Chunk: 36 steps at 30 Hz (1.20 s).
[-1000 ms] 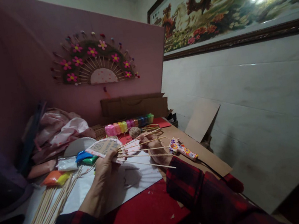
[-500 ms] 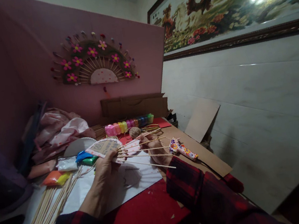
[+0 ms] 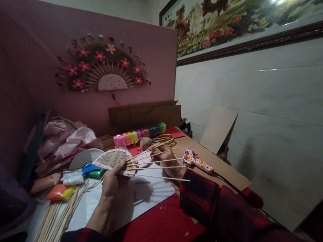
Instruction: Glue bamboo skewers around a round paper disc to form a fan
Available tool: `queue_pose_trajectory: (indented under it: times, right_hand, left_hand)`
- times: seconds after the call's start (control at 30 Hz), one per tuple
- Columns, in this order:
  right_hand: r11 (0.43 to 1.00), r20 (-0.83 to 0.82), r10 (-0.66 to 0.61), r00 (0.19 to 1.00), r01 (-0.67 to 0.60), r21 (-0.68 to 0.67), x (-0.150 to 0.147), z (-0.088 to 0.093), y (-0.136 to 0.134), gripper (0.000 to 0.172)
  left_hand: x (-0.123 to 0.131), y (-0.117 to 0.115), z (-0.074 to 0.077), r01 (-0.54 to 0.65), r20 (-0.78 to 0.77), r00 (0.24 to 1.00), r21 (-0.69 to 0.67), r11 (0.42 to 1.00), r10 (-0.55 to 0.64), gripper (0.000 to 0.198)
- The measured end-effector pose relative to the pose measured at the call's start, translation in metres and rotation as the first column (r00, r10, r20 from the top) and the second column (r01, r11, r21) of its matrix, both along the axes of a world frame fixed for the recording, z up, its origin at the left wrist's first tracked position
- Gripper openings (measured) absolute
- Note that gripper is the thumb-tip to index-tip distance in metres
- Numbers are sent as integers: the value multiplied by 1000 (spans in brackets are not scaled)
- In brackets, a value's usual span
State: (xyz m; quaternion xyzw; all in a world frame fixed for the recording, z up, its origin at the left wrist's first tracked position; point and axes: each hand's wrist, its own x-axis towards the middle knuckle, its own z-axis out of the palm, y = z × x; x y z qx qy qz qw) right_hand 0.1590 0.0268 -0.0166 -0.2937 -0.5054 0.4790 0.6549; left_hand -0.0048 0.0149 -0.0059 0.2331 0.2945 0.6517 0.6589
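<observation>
My left hand (image 3: 113,185) grips a half-round cardboard piece (image 3: 113,158) edged with spotted fabric, thumb on top. Several thin bamboo sticks (image 3: 161,178) fan out from its edge toward the right. Among those sticks, my right hand (image 3: 168,162) is closed, its fingertips pinching one bamboo stick (image 3: 142,156) near the upper side of the fan. Part of the right hand is hidden behind the sticks. Behind them lies another piece of spotted fabric (image 3: 143,159). White paper (image 3: 152,199) spreads beneath both hands.
Loose bamboo sticks (image 3: 44,235) lie at the left, by clay packets (image 3: 60,192). A twine ball (image 3: 145,142) and a row of colored clay (image 3: 139,135) are behind. A flower-patterned glue gun (image 3: 197,161) rests on cardboard (image 3: 229,177) at right. A decorated fan (image 3: 102,64) hangs ahead.
The left hand and the cardboard piece have shifted very slightly. The right hand keeps its pinch on the stick in nearly the same place.
</observation>
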Motion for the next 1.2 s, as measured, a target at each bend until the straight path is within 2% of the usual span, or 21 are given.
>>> queue_pose_trajectory:
  times: [0.13,0.3,0.63,0.73,0.93,1.1,1.2]
  right_hand:
    - [1000,-4,-15,1000,15,-22,0,-1,0,23]
    - [1000,-7,-10,1000,9,-18,1,-3,2,24]
    - [999,69,31,997,-29,-33,6,-10,7,11]
    - [997,86,57,995,-53,-50,6,-13,9,13]
    - [993,83,93,992,-86,-86,6,-12,11,21]
    - [994,77,90,993,-84,-73,5,-11,10,24]
    - [995,85,94,992,-90,-51,5,-11,10,22]
  left_hand:
    - [1,0,0,-40,0,999,-10,999,40,19]
    - [1,0,0,-18,0,1000,-8,1000,18,13]
    - [1,-1,-1,-34,2,999,-10,999,34,12]
    - [1,-1,-1,-37,2,999,-10,999,37,16]
    - [1,2,-4,-28,-5,1000,10,1000,28,11]
    - [0,5,-5,-79,-5,997,-16,997,79,24]
    - [1,5,-4,-99,-42,994,-35,995,97,24]
